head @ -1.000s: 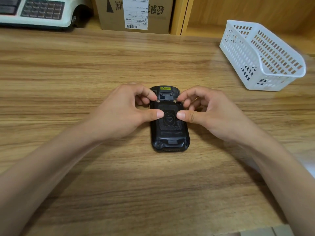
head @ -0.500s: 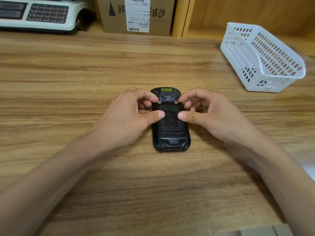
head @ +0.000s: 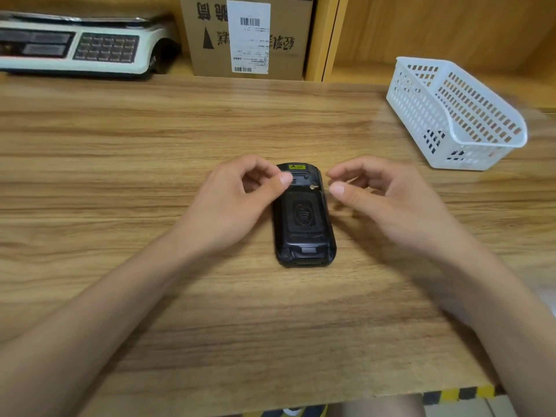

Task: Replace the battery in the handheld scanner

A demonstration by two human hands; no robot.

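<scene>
- One black scanner (head: 304, 216) lies back-up at the middle of our wooden bench (head: 150, 139), its yellow label (head: 297, 167) at the far end.
- One brass screw (head: 313, 186) shows at the cover's right top corner; our thumb hides the left corner.
- Our left hand (head: 237, 200) hovers at the scanner's upper left, fingers curled with the thumb tip over its edge; we cannot tell whether it pinches anything.
- Our right hand (head: 388, 200) is just right of the scanner, apart from it, fingers loosely curled and holding nothing.
- One white basket (head: 457, 115) stands far right.
- One scale (head: 78, 46) and one carton (head: 249, 34) sit behind the bench.
</scene>
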